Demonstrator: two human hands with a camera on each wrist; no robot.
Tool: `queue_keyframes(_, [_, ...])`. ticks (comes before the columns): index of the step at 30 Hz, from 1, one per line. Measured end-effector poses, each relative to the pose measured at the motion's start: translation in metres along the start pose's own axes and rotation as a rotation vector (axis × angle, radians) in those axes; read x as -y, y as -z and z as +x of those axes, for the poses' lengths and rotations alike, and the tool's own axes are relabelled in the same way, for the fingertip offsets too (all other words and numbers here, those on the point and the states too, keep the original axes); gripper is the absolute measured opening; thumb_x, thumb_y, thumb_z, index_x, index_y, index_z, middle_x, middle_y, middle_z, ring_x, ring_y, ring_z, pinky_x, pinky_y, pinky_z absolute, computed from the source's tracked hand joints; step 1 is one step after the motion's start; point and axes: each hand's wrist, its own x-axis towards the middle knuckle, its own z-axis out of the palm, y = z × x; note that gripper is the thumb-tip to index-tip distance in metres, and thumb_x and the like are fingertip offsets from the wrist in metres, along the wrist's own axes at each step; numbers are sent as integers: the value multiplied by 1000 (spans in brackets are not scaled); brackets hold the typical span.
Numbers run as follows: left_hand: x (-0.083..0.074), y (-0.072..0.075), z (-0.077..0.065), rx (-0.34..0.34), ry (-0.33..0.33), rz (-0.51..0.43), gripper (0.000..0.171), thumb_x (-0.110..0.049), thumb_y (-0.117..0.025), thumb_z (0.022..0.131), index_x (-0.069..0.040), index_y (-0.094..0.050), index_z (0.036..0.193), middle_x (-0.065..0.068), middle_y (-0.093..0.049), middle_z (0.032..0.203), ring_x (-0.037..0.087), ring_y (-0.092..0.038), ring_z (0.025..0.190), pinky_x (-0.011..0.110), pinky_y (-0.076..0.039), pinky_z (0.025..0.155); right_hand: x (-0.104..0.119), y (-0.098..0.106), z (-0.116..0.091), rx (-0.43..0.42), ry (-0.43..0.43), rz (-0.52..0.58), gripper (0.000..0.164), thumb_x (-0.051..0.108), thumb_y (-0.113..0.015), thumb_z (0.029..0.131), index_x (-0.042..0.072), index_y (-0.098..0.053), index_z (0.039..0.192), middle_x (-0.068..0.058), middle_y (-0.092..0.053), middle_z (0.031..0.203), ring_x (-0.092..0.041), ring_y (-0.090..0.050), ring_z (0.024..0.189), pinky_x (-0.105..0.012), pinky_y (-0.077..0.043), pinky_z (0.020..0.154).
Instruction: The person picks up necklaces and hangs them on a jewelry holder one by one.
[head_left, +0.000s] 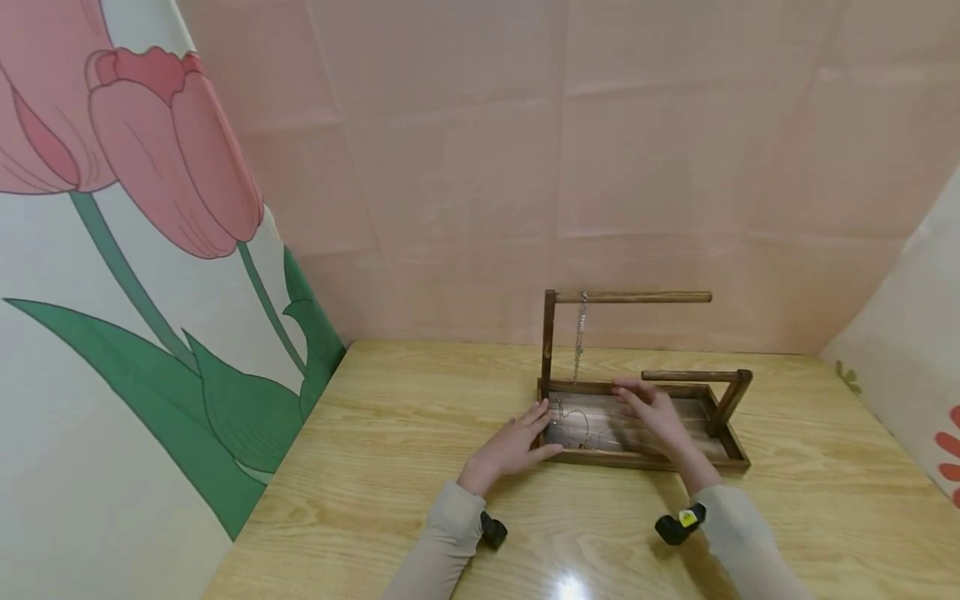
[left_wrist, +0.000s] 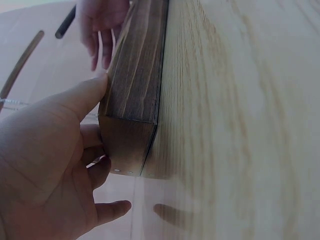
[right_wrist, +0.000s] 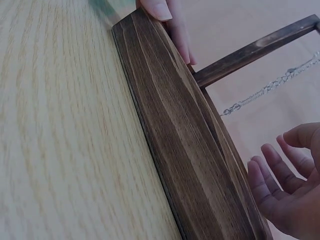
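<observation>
A dark wooden jewelry stand (head_left: pixel 622 459) has a shallow tray base with a tall arm at the left and a lower arm at the right. My left hand (head_left: pixel 517 442) holds the tray's left front corner. In the left wrist view, its thumb lies at the front rim and some fingers curl against the end. My right hand (head_left: pixel 652 410) hovers over the middle of the tray, fingers loosely bent and holding nothing. A silver chain (head_left: pixel 580 333) hangs from the tall arm. Thin chains, one a gold chain (head_left: pixel 587 427), lie in the tray's left part.
The stand rests on a light wood-grain table (head_left: pixel 420 400). Behind it hangs a pink cloth backdrop (head_left: pixel 450 208). A tulip-print sheet (head_left: pixel 180 158) borders the left, and a pale sheet (head_left: pixel 907 333) the right. The low arm (head_left: pixel 690 377) reaches close to my right fingers.
</observation>
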Motion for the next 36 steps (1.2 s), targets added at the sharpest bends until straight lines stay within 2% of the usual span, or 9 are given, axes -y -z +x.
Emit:
queue_keyframes(4, [0, 0, -1, 2, 0, -1, 74, -58, -38, 92, -13, -22, 148, 1, -8, 157, 19, -11, 143, 49, -24, 111, -3, 2, -2, -8, 9, 26, 40, 12, -52, 95, -17, -46, 123, 18, -65, 93, 3, -63, 85, -29, -56, 75])
queue_keyframes(9, [0, 1, -1, 4, 3, 1, 73, -58, -38, 92, -13, -23, 148, 1, -9, 157, 20, -12, 143, 48, -24, 111, -6, 5, -4, -10, 20, -14, 42, 13, -51, 96, -18, -45, 123, 20, -64, 94, 4, -62, 86, -32, -56, 76])
queue_keyframes(14, [-1, 1, -2, 4, 3, -6, 73, -58, -38, 93, -13, -22, 148, 0, -9, 157, 18, -11, 143, 49, -24, 111, -8, 9, -6, -4, 48, 1, 40, 11, -51, 96, -19, -45, 122, 19, -64, 95, 3, -63, 86, -25, -55, 75])
queue_keyframes(22, [0, 2, -1, -2, -6, 4, 74, -59, -37, 92, -13, -22, 148, 1, -9, 157, 20, -12, 143, 49, -25, 111, -12, 15, -7, -10, 20, 3, 42, 14, -50, 97, -17, -44, 124, 17, -64, 96, 4, -62, 87, -26, -55, 75])
queue_keyframes(31, [1, 1, -1, -2, -11, -3, 74, -59, -37, 92, -12, -22, 148, 0, -8, 157, 20, -11, 143, 48, -25, 111, -23, 22, -10, -23, 12, -61, 42, 17, -49, 97, -15, -45, 124, 24, -63, 93, 8, -61, 87, -29, -56, 74])
queue_keyframes(36, [2, 1, -1, -3, -12, 6, 74, -59, -36, 92, -12, -22, 148, 0, -8, 157, 20, -12, 143, 48, -25, 111, -26, 25, -11, -35, 6, -50, 44, 17, -49, 97, -17, -44, 124, 23, -63, 91, 4, -63, 87, -28, -56, 74])
